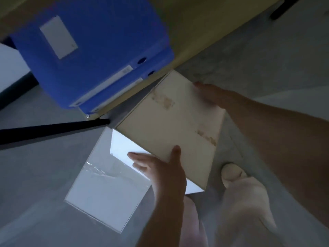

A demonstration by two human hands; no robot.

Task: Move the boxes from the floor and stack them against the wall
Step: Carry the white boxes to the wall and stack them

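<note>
Clasping flat, stained cream box (170,125) w/ left hand (163,172) & right hand (213,94) at opp. edges

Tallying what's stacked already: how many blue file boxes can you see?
2. The upper blue box lies on the lower blue box, whose edge alone shows, both against the yellow wall. Others may be hidden underneath.

The grey floor (44,175) carries a white box (106,193). Stacked blue boxes (89,59) stand beyond the white box, against the wall (195,24).
</note>
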